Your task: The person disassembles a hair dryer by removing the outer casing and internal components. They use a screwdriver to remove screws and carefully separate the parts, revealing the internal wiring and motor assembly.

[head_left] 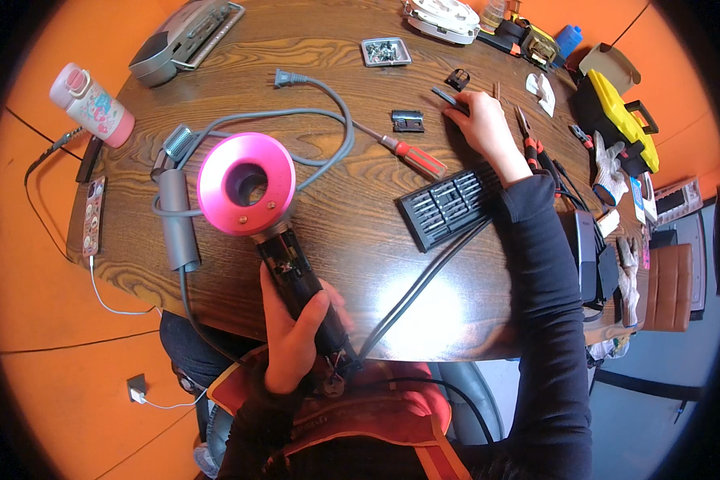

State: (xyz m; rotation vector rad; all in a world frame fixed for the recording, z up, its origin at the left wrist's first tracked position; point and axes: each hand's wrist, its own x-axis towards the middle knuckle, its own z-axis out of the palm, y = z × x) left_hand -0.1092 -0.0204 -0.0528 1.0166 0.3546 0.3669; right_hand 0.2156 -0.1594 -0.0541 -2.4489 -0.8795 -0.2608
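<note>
A hair dryer with a pink ring-shaped head [212, 188] and a bare black inner handle [290, 272] is gripped by my left hand [292, 332], fingers wrapped round the handle at the table's front edge. Farther off on the right, my right hand [484, 124] pinches a small dark flat piece [450, 100] just above the tabletop. Beside that hand lie two black plastic parts, one bracket-like [458, 78] and one rectangular [408, 121]. A black case of screwdriver bits [444, 210] sits under my right wrist, partly hidden. A red-handled screwdriver [420, 159] rests left of it.
A grey cord [256, 114] loops over the table behind a grey tube-shaped casing [178, 224]. Small hardware fills a tray [386, 52]. Pliers [526, 132], a yellow toolbox [616, 120] and gloves [610, 172] line the right. A bottle [96, 108] and phone [94, 212] are left.
</note>
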